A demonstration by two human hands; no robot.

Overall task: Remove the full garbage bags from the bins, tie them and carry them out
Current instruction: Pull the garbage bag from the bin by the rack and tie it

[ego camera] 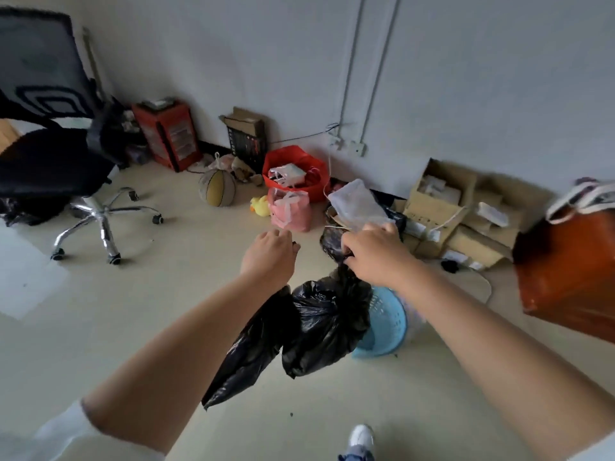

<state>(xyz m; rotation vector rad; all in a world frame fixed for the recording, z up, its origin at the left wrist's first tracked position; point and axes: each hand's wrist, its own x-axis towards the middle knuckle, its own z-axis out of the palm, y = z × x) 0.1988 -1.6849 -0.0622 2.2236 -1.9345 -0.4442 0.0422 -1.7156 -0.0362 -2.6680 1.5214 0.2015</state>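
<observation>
Right hand (372, 251) grips black bag (327, 322) neck | left hand (269, 256) curled, contents unclear | blue bin (387, 322) behind bag

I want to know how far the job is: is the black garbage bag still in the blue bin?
Out: the black garbage bag hangs from the right hand, above the blue bin.

- A plain room used as a small office or storeroom, cluttered along one wall.
- A black swivel chair (50, 161) on a chrome wheeled base stands on the pale bare floor (166, 294).
- Open cardboard boxes (442, 201) of packaged goods sit against the white wall (466, 78).
- Conduit pipes (352, 61) run down to wall sockets (357, 148).
- A ball (217, 188), a red bag (293, 171) and a blue bin (387, 324) lie about.
</observation>
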